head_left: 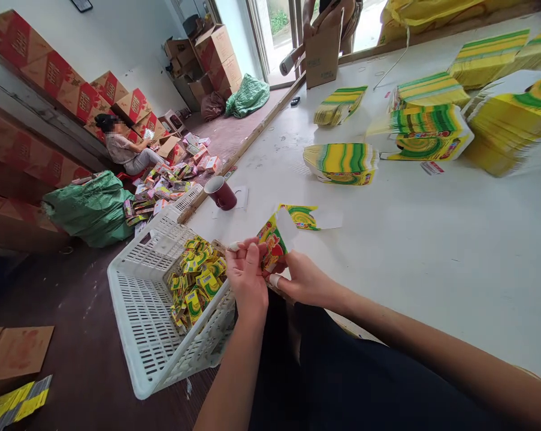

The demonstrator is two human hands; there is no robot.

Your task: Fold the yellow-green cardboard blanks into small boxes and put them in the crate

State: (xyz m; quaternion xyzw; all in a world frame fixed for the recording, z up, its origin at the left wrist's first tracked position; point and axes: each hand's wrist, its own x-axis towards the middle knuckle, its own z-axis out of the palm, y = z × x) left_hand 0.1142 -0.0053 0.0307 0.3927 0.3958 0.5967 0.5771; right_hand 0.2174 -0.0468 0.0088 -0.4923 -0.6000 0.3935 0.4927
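Note:
Between my hands is a small printed carton (272,244), yellow, green and red with a white flap, held over the table's near edge. My left hand (247,278) grips its left side, thumb on top. At its lower right, my right hand (304,278) is closed on the carton too, with some fingers hidden behind it. White wraps cover a fingertip on the left hand and the right thumb. A flat yellow-green carton blank (304,217) lies on the table just beyond. Left of my hands, a white plastic crate (138,305) holds many small yellow-green boxes (198,281).
Stacks of carton blanks (342,161) stand across the white table (414,251). A maroon mug (220,193) is near its left edge. A seated person (126,146) works among scattered boxes, beside green sacks (90,206) and red cartons (54,75). Another person stands behind a cardboard box (323,57).

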